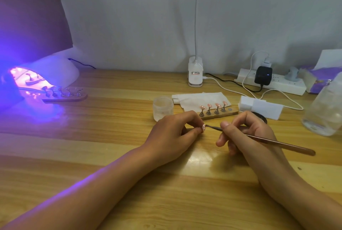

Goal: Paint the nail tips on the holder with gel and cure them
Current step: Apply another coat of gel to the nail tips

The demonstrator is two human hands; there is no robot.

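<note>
Head view, nearest first: both forearms lie on the wooden table [129, 155]. The left hand [172, 133] pinches a single nail tip [203, 127] between thumb and curled fingers, just above the tabletop. The right hand [246, 133] grips a thin brush [277, 143] like a pen, its handle pointing out to the right and its fine end touching the pinched tip.

Just behind the hands lies a wooden holder [230, 113] with four pink tips [209, 105] standing on small stands. A frosted jar [162, 107] stands at its left end, a tissue [192, 100] lies behind it, and a white block [261, 106] lies to its right.

Farther back a clip lamp [195, 74] and a power strip [273, 84] stand by the wall. Far left, a curing lamp [55, 72] glows purple; a second holder [66, 97] pokes out of its mouth, seemingly carrying tips, though the glare blurs them.
</note>
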